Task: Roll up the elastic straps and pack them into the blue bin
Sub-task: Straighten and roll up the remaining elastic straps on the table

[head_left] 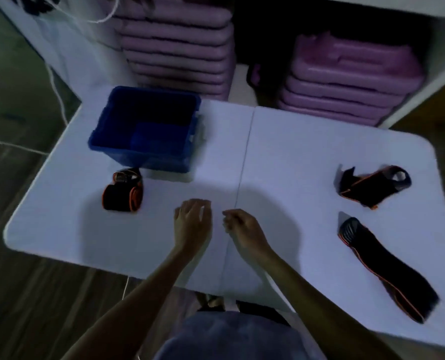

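Note:
A blue bin [102, 141] stands at the table's far left, nothing visible inside. Just in front of it lies a rolled black strap with orange edging [122, 196]. On the right side lie two unrolled black straps with orange trim: a crumpled one [372, 185] farther away and a long flat one [387, 271] nearer the front edge. My left hand [192, 222] and my right hand [244, 229] hover over the table's middle, side by side, holding nothing. The left hand's fingers are spread downward; the right hand's fingers are loosely curled.
The white folding table [281, 157] has a seam down its middle. Stacks of purple mats [179, 45] and purple cases [351, 81] fill shelves behind it. A white cord [57, 94] hangs at the left. Wood flooring surrounds the table.

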### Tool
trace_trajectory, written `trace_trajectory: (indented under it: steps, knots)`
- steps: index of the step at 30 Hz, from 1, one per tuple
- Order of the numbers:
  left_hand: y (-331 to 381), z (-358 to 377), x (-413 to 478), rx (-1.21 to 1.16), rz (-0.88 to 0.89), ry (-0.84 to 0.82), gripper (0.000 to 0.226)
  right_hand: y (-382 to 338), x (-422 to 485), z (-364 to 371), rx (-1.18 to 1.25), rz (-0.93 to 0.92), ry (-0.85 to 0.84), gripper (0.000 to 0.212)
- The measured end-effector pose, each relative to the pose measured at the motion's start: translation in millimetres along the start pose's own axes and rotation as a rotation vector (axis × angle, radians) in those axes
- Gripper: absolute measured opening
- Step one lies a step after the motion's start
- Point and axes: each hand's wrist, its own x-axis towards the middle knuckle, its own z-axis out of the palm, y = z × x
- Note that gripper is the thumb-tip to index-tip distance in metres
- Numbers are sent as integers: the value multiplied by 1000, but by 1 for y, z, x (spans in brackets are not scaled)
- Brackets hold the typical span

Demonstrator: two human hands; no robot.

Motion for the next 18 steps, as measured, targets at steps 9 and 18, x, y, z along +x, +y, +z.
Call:
trace_trajectory:
  steps: [9,18]
  knots:
    - [165,115,-49,-382,163,-586,24,39,-87,-163,113,-32,538,18]
    - [240,159,-87,-366,-29,-846,18,94,-121,-269,-1087,-90,809,45]
